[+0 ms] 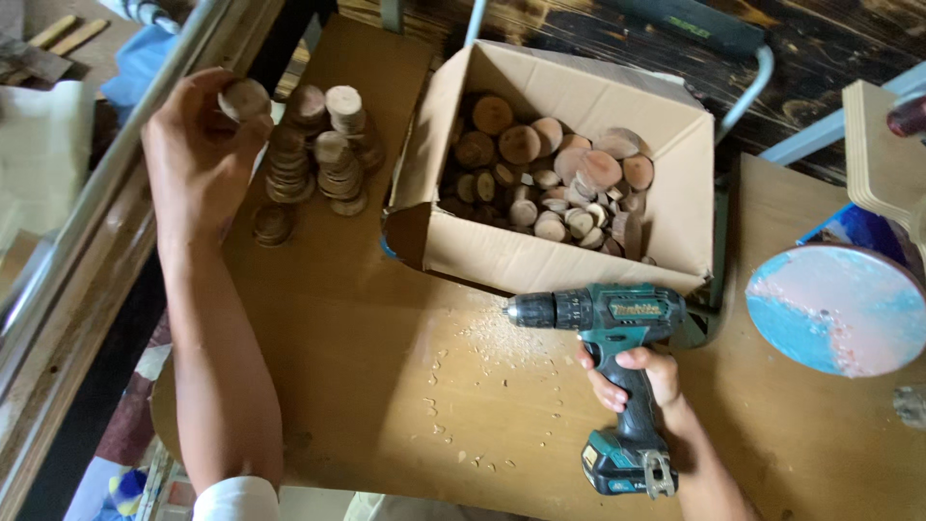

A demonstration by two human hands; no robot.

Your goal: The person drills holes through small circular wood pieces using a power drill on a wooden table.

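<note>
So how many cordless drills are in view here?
1. The drill lies across the table before the cardboard box, held by the right hand. None seem hidden.

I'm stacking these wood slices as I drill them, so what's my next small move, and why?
Probably lower the left hand and set its wood slice on one of the stacks. It is held just beside them, while the right hand rests the drill on the table.

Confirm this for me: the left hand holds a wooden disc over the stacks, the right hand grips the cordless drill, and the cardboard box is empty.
Not quite. In the head view the cardboard box is full of wooden slices. The rest stands: the left hand holds a wooden disc by the stacks, and the right hand grips the cordless drill.
</note>
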